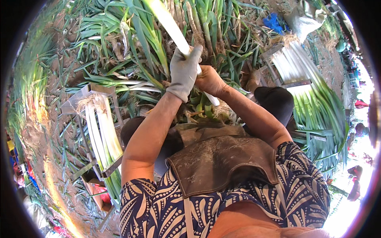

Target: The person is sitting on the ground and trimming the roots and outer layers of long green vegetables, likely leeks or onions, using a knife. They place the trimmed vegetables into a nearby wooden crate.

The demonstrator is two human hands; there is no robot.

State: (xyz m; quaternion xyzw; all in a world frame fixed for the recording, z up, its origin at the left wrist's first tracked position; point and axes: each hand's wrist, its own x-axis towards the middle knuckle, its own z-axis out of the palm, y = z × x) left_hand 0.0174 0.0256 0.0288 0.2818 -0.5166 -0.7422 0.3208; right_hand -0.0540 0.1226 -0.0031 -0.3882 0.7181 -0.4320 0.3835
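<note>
A long leek with a white stalk (172, 28) runs slantwise through both hands, its rooted end pointing down towards my lap. My left hand (185, 68), in a grey glove, is closed around the stalk, with the thumb along it. Just below, my bare right hand (209, 78) has its fingers closed on the same stalk nearer the roots. Behind the hands lies a heap of untrimmed leeks (205, 26) with brown, soiled roots. A brown apron (223, 160) covers my lap.
On the left, a metal rack (102, 87) holds several white-stalked leeks (99, 128). A fuller bundle of leeks (297, 68) rests in another metal rack (299, 84) on the right. A pale sack (306, 19) and blue plastic (273, 23) lie at the upper right. Leaf scraps litter the soil.
</note>
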